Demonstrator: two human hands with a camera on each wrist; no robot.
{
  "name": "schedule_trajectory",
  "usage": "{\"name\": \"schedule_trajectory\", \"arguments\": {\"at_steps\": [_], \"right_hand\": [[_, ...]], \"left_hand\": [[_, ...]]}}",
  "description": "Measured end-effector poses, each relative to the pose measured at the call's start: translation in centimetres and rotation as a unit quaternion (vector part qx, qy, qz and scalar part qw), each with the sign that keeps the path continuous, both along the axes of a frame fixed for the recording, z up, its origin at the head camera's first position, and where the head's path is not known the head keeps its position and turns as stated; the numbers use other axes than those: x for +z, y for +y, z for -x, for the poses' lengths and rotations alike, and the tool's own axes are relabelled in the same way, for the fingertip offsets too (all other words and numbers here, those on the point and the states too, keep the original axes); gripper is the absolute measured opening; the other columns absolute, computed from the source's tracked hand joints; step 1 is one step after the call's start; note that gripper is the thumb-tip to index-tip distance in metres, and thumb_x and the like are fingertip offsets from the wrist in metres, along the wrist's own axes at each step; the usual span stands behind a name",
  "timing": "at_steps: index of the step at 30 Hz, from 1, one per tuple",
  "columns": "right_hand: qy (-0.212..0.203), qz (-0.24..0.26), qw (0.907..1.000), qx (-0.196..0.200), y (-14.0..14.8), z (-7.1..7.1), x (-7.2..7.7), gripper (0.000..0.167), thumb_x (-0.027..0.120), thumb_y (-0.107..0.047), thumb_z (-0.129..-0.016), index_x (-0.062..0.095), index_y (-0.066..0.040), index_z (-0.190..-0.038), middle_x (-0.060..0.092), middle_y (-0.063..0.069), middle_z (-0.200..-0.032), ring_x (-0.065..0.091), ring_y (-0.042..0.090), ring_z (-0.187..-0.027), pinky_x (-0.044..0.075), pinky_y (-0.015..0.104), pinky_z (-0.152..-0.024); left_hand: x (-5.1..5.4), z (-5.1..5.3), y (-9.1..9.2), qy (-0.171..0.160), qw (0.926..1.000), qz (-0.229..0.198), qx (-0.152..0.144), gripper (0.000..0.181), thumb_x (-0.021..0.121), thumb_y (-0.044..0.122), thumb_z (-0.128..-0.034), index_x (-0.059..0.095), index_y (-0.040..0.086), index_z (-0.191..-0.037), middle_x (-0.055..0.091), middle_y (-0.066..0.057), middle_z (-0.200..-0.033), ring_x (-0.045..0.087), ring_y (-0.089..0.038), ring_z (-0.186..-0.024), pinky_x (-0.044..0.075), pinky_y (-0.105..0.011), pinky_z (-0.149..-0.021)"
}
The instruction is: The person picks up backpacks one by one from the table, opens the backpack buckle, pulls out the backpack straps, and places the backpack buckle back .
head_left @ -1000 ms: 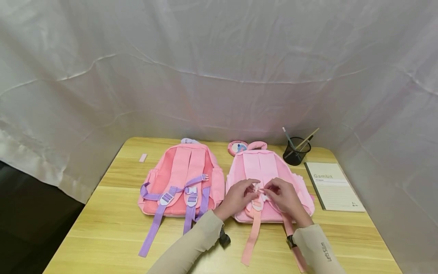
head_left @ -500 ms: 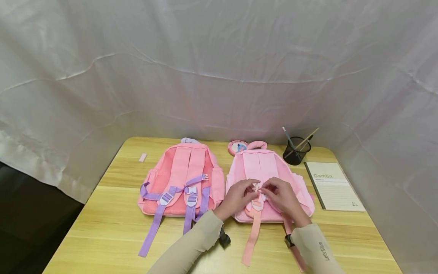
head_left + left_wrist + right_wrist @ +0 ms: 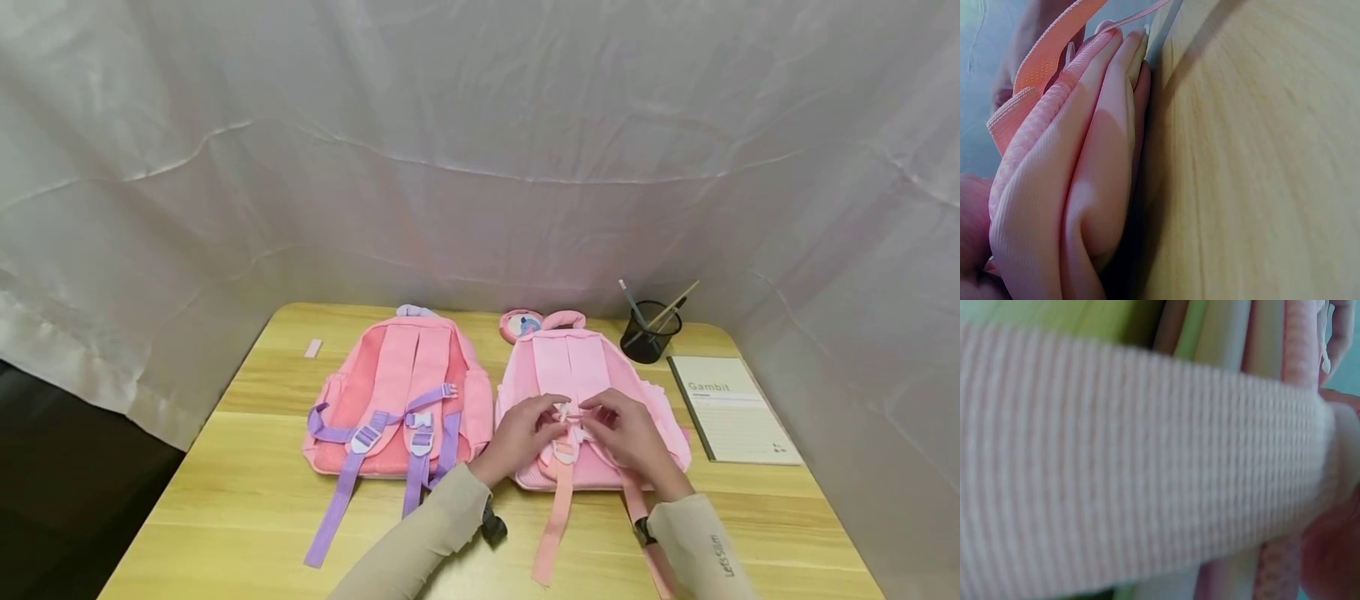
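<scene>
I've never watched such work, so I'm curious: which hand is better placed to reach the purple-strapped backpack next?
Probably the left hand: it is nearer the purple-strapped backpack, while the right hand lies farther off, with the left in between. Both are busy at the light-pink backpack, though.

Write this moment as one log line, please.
left hand, right hand: pinching at white buckle | paler backpack: on table | second backpack: alongside

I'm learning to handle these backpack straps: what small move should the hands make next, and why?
Probably steady the white piece with the left hand while the right hand presses gently against it. The left hand pinches that small piece over the lighter pink backpack, with the right hand close beside it; what the right hand grips is too small to tell.
</scene>
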State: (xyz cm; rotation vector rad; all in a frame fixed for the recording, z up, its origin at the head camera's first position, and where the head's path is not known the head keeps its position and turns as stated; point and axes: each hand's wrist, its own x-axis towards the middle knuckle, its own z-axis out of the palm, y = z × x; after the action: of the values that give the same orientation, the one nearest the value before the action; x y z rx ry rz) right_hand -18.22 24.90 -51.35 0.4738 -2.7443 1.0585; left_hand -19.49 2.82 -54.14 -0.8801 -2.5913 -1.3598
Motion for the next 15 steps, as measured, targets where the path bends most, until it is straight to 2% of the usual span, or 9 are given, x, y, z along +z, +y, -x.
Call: {"name": "schedule_trajectory", "arguments": {"at_steps": [8, 15], "right_hand": [[0.002, 0.002, 0.9999, 0.011, 0.37, 0.04, -0.22, 0.013, 0.080, -0.006, -0.089, 0.078, -0.017, -0.096, 0.067, -0.005, -0.088, 0.056, 0.009, -0.076, 0.049, 0.024, -0.069], [0.009, 0.005, 0.9998, 0.015, 0.23, 0.12, -0.37, 0.012, 0.080, -0.009, -0.090, 0.079, -0.020, -0.094, 0.066, -0.007, -0.084, 0.054, 0.007, -0.072, 0.048, 0.023, -0.065]], "left_hand": [[0.18, -0.14, 0.00, -0.003, 1.0000, 0.002, -0.002, 0.041, 0.072, 0.023, -0.0987, 0.063, 0.020, -0.138, 0.072, 0.001, -0.104, 0.060, -0.006, -0.090, 0.049, -0.021, -0.082], [0.27, -0.29, -0.05, -0.007, 1.0000, 0.003, 0.001, 0.040, 0.072, 0.024, -0.0990, 0.062, 0.020, -0.138, 0.072, 0.000, -0.105, 0.061, -0.006, -0.091, 0.049, -0.021, -0.082]]}}
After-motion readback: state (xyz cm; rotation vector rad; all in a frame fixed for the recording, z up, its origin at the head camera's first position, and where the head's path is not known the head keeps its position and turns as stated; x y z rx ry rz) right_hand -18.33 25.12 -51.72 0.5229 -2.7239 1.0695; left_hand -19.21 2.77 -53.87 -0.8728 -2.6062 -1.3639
